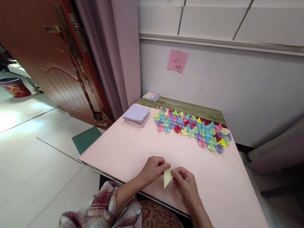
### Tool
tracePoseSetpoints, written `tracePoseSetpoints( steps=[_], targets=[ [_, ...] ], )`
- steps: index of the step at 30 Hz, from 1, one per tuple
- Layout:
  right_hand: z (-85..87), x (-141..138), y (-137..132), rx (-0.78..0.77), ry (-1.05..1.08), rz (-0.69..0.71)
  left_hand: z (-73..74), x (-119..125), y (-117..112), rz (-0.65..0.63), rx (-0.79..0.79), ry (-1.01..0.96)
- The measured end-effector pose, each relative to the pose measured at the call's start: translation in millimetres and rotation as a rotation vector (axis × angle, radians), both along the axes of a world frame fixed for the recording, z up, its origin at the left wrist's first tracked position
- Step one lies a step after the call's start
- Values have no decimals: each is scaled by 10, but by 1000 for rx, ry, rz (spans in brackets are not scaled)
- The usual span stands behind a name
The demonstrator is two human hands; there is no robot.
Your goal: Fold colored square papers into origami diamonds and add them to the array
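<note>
A pale yellow folded paper (pixel 167 177), pointed at its lower end, is held between both my hands just above the pink table top (pixel 127 151). My left hand (pixel 153 169) pinches its upper left edge. My right hand (pixel 184 181) pinches its right edge. Farther back on the table lies a spread of several small folded paper shapes (pixel 192 129) in many colours.
A stack of square paper sheets (pixel 137 114) lies at the table's back left, with a small packet (pixel 150 96) behind it. A pink sticky note (pixel 177 61) is on the wall. A brown door (pixel 48 46) and a curtain stand to the left; a green sheet (pixel 86 139) lies on the floor.
</note>
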State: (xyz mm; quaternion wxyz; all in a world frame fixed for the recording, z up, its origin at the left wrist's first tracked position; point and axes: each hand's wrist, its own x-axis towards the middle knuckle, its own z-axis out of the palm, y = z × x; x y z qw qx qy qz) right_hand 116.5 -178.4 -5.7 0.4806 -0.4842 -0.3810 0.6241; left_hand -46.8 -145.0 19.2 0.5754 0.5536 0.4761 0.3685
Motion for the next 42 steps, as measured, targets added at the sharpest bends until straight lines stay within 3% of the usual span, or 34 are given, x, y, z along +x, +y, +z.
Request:
tracePoseSetpoints(
  steps=[4,8,13,15,20,24,31,37,40,42],
  targets=[
    [-65,-19,-7,-19,17,12,-39,1,15,12,37,47],
    [-116,-5,-7,-11,-6,-12,-70,19,-10,13,-48,-43],
    [-89,31,-23,22,-78,-178,-94,86,-83,-179,-275,-134],
    [-71,24,-31,37,-101,-231,-99,112,-101,-191,-316,-143],
    [-51,-12,-36,36,-83,-270,-111,132,-120,-124,-236,-74],
    [6,-1,-33,42,-99,-276,-109,124,-173,-154,-291,-120],
    [143,62,-79,45,-69,-299,17,115,-221,-162,-202,16],
    [194,321,-133,38,-96,-132,-5,232,-234,-224,-290,48],
    [190,480,-160,9,-134,-164,-59,303,-237,-268,-294,38],
    [201,575,-156,-7,-143,-185,-78,315,-189,-231,-251,2]
  ],
)
